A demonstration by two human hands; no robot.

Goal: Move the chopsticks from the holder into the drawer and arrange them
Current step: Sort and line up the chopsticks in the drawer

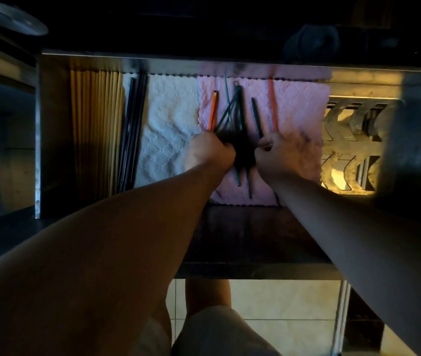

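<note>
Centre frame, my left hand point(209, 150) grips splayed chopsticks point(241, 111), my right hand point(280, 152) pinches a single stick point(257, 116); I judge them light, slippery, best held mid-shaft.

Drawer point(55, 124) floor: pink cloth point(302, 104) right under the fingers of the left hand point(210, 150) and right hand point(281, 152), white cloth point(163, 129) just left of them, black chopsticks point(132, 129) and pale wooden chopsticks point(94, 129) farther left, metal rack point(350, 140) off right.

Single head-worn view, looking steeply down, close over an open drawer point(50, 129)
</note>
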